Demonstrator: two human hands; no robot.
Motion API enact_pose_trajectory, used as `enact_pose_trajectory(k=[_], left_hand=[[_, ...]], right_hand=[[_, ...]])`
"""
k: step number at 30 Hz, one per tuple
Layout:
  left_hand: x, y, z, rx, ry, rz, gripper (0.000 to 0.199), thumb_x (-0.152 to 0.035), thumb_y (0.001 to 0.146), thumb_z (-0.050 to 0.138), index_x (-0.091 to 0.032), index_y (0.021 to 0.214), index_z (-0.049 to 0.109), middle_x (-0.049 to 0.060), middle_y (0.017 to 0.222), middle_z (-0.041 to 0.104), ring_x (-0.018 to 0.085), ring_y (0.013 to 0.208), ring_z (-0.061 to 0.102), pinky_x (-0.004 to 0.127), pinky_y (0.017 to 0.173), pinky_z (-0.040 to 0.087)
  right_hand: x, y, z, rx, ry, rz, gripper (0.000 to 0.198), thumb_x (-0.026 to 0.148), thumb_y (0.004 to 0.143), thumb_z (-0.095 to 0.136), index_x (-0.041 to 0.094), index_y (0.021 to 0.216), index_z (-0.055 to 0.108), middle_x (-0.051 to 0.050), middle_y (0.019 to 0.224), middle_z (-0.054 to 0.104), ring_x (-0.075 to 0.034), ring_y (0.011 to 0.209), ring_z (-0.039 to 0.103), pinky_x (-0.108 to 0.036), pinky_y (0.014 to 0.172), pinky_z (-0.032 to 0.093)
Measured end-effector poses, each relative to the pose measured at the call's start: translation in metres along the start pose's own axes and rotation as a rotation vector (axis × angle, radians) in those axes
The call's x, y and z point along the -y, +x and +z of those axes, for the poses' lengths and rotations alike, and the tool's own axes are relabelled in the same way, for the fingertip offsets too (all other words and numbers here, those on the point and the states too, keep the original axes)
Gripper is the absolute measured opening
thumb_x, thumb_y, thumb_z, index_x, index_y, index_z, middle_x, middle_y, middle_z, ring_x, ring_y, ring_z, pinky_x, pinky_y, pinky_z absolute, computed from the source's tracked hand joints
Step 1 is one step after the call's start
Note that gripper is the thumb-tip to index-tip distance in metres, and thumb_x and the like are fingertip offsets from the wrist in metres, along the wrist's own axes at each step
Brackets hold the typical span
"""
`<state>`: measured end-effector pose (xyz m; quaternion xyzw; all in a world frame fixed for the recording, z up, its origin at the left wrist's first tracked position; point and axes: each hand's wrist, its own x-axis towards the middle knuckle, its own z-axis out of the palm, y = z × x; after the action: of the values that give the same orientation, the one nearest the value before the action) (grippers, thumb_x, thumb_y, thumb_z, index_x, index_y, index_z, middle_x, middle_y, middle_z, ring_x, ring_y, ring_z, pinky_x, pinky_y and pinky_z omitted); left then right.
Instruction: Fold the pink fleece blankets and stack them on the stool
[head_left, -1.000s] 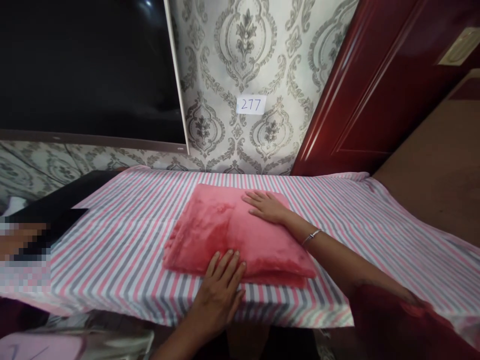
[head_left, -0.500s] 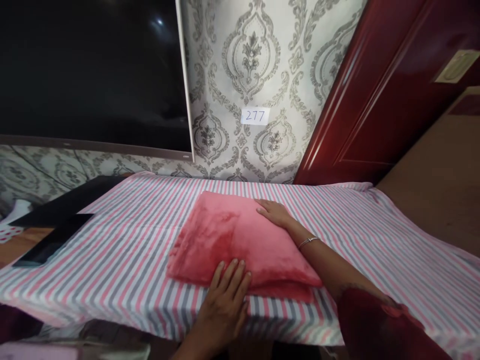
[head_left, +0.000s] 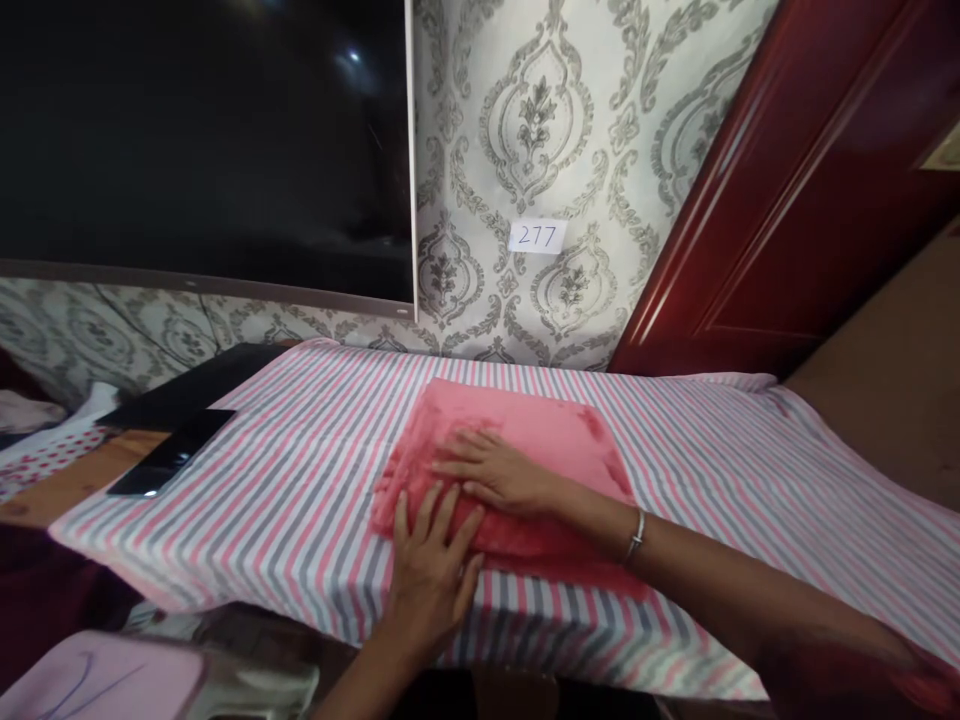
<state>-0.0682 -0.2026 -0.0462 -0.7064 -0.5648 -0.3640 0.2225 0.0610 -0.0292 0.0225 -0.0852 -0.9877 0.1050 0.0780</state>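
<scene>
A folded coral-pink plush cloth [head_left: 525,405] lies flat on the striped tablecloth [head_left: 300,480], close to the table's front edge. Its nap shows darker and lighter patches, and layered folds show along its left side. My left hand [head_left: 431,560] rests on the front left part of the cloth, fingers spread. Palm down, my right hand [head_left: 502,472] lies across the cloth's middle left with its fingers stretched out and a silver bangle on the wrist. Neither hand grips anything. The right forearm hides part of the cloth's front right.
A big dark television screen [head_left: 202,150] is at the back left. Beside the tablecloth lie a black glossy slab [head_left: 176,455] and a black panel [head_left: 202,380]. A paper marked 277 [head_left: 538,236] is on the wall. A dark red door [head_left: 780,200] and brown board [head_left: 892,360] stand right.
My right hand has slid left and nearer across the cloth, from its far right part to its middle left. My left hand has shifted slightly left over the cloth. The view has turned leftward.
</scene>
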Motion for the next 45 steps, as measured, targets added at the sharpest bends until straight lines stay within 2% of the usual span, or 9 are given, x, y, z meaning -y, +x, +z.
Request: enact_pose_trajectory(k=[5, 10, 14, 17, 24, 30, 33, 40, 45], left_hand=[[0.013, -0.011, 0.008, 0.048, 0.012, 0.002, 0.050, -0.045, 0.086, 0.065, -0.027, 0.132, 0.063, 0.013, 0.143, 0.057, 0.035, 0.141, 0.040, 0.060, 0.118, 0.018], [0.012, -0.014, 0.010, 0.040, -0.008, -0.014, 0.049, -0.043, 0.086, 0.066, -0.029, 0.133, 0.063, 0.010, 0.143, 0.058, 0.033, 0.140, 0.041, 0.058, 0.120, 0.017], [0.012, -0.015, 0.010, 0.036, 0.007, -0.005, 0.051, -0.044, 0.085, 0.067, -0.029, 0.134, 0.062, 0.010, 0.144, 0.057, 0.035, 0.140, 0.041, 0.060, 0.119, 0.018], [0.012, -0.016, 0.012, 0.048, 0.022, 0.002, 0.054, -0.045, 0.084, 0.068, -0.029, 0.135, 0.061, 0.009, 0.145, 0.056, 0.035, 0.141, 0.040, 0.060, 0.118, 0.019], [0.011, -0.016, 0.012, 0.030, 0.012, -0.014, 0.054, -0.046, 0.084, 0.067, -0.029, 0.135, 0.062, 0.009, 0.146, 0.055, 0.035, 0.142, 0.038, 0.059, 0.119, 0.016], [0.014, -0.016, 0.007, 0.064, 0.058, 0.040, 0.059, -0.045, 0.085, 0.064, -0.027, 0.141, 0.056, 0.010, 0.149, 0.052, 0.035, 0.144, 0.034, 0.057, 0.120, 0.013], [0.016, -0.013, -0.002, 0.084, 0.072, 0.071, 0.058, -0.029, 0.088, 0.058, -0.020, 0.145, 0.051, 0.013, 0.151, 0.049, 0.032, 0.145, 0.034, 0.055, 0.120, 0.014], [0.038, 0.001, -0.025, -0.058, 0.011, 0.037, 0.034, -0.018, 0.090, 0.055, -0.017, 0.122, 0.064, 0.012, 0.129, 0.066, 0.029, 0.136, 0.047, 0.054, 0.119, 0.023], [0.050, -0.003, -0.018, -0.056, 0.048, 0.003, 0.033, -0.016, 0.091, 0.052, -0.017, 0.121, 0.065, 0.012, 0.127, 0.066, 0.027, 0.131, 0.052, 0.045, 0.106, 0.043]], right_hand=[[-0.012, 0.024, 0.007, 0.095, -0.034, -0.027, 0.062, 0.056, 0.102, 0.036, 0.032, 0.157, 0.027, -0.003, 0.166, 0.021, -0.026, 0.154, 0.007, -0.055, 0.122, 0.001], [-0.076, 0.045, -0.008, 0.073, -0.084, 0.261, 0.062, 0.059, 0.101, 0.032, 0.036, 0.158, 0.022, 0.000, 0.167, 0.013, -0.031, 0.154, 0.007, -0.062, 0.119, 0.007], [-0.117, 0.051, -0.011, 0.068, -0.023, 0.536, 0.065, 0.063, 0.100, 0.029, 0.036, 0.158, 0.025, -0.003, 0.164, 0.027, -0.034, 0.148, 0.029, -0.058, 0.116, 0.024], [-0.134, 0.051, -0.004, 0.023, 0.005, 0.559, 0.065, 0.064, 0.100, 0.024, 0.033, 0.156, 0.032, -0.003, 0.158, 0.040, -0.030, 0.142, 0.039, -0.049, 0.115, 0.030], [-0.131, 0.050, 0.004, -0.024, -0.014, 0.562, 0.066, 0.063, 0.100, 0.023, 0.030, 0.155, 0.035, -0.002, 0.158, 0.041, -0.028, 0.140, 0.042, -0.045, 0.114, 0.033], [-0.109, 0.056, -0.015, 0.038, -0.046, 0.724, 0.064, 0.059, 0.101, 0.029, 0.031, 0.158, 0.025, -0.007, 0.165, 0.022, -0.035, 0.151, 0.020, -0.062, 0.117, 0.021], [-0.084, 0.062, -0.019, -0.037, -0.042, 0.621, 0.061, 0.050, 0.102, 0.031, 0.028, 0.158, 0.027, -0.008, 0.167, 0.016, -0.035, 0.153, 0.014, -0.061, 0.118, 0.019], [0.012, 0.058, 0.008, 0.016, -0.006, -0.062, 0.052, 0.042, 0.104, 0.032, 0.032, 0.155, 0.035, -0.004, 0.164, 0.027, -0.025, 0.153, 0.014, -0.054, 0.120, 0.015], [0.002, 0.081, 0.014, 0.091, -0.010, -0.042, 0.053, 0.049, 0.103, 0.032, 0.037, 0.154, 0.034, -0.001, 0.164, 0.027, -0.025, 0.153, 0.014, -0.056, 0.122, 0.008]])
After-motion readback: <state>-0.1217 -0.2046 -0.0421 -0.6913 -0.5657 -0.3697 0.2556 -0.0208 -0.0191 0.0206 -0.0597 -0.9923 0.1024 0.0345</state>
